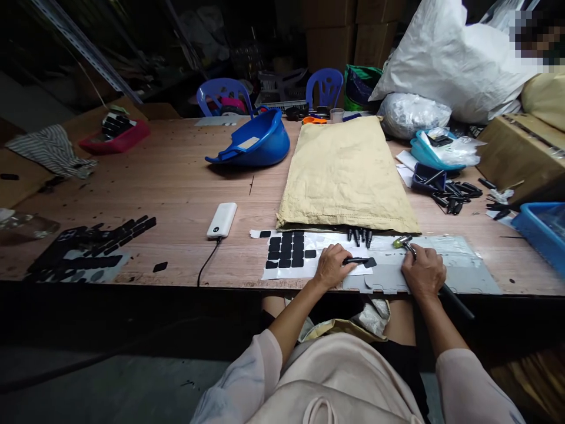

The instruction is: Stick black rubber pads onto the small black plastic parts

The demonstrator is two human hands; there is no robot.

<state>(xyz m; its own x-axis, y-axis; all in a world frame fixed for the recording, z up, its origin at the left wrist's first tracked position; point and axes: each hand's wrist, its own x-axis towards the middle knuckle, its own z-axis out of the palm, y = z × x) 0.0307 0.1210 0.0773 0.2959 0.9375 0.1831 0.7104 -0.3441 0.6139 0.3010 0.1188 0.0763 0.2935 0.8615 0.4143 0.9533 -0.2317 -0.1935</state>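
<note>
My left hand [332,266] rests at the table's near edge, fingers closed on a small black part [359,261] with a flat rounded end lying on white backing paper. My right hand [424,272] is closed around a thin tool [408,245] with a yellow-green tip that points up and left; a dark handle sticks out behind the hand. Left of my left hand a white sheet [289,254] carries several black rectangular pads. Several black stick parts [359,235] lie just under the edge of a tan sack [346,174].
A white power bank [222,219] with a cable lies left of the sheet. A tipped blue basin [251,141], a red tray [115,136], more black pads [88,247], loose black parts [454,193], blue trays [541,232], white bags and a cardboard box crowd the table.
</note>
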